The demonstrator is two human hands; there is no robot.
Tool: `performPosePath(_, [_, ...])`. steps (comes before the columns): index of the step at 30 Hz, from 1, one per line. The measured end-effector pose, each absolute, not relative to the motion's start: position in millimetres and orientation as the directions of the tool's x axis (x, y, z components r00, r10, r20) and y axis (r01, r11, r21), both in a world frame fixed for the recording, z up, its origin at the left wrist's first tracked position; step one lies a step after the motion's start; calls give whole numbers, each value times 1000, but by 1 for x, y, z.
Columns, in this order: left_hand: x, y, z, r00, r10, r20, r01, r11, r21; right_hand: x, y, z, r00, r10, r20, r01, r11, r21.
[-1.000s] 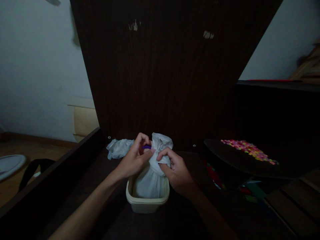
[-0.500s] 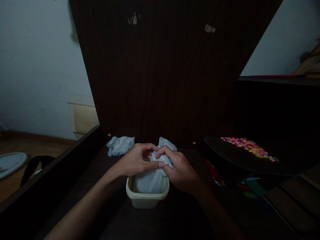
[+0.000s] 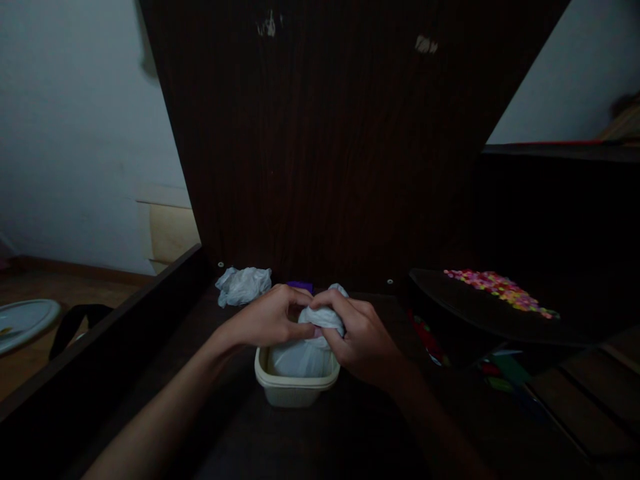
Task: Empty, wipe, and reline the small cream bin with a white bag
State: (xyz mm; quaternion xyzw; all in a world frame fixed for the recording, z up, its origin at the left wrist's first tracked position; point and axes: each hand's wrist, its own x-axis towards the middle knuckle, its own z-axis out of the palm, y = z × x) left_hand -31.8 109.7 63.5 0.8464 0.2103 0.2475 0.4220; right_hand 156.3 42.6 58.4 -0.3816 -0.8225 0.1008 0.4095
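Observation:
A white plastic bag (image 3: 305, 360) sits in a cream-coloured plastic container (image 3: 295, 383), its upper part twisted into a bunch above the rim. My left hand (image 3: 273, 313) comes in from the left, thumb and fingers closed on the bunched plastic. From the right, my right hand (image 3: 357, 330) pinches the same bunch, with its fingers curled over the top. Both thumbs meet near the front of the twist. What the bag contains is hidden. Part of a purple item (image 3: 301, 286) shows behind my left hand.
Another crumpled plastic bag (image 3: 244, 286) lies at the back left of the dark wooden surface (image 3: 240, 427). A dark panel (image 3: 320, 147) rises behind. To the right is a dark rounded object with colourful decorations (image 3: 500, 290). A raised side board (image 3: 110, 317) runs along the left.
The bag's top has been drawn down and tucked into a tighter bunch between my hands. The purple item behind shows more. The view has shifted slightly.

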Motion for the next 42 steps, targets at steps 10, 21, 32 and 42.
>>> performPosePath(10, [-34,106,75,795,585,159,95,-379,921,156,39,60,-335,743,580,559,652,-512])
performPosePath(21, [-37,111,66,704,688,175,156,-390,907,158,56,52,-106,852,512,576,472,-667])
performPosePath(32, [-31,113,60,679,679,279,-110,-281,953,162,61,52,-128,910,395,391,412,-823])
performPosePath(42, [-30,118,57,583,691,427,-49,-495,868,158,54,54,-131,920,368,206,389,-898])
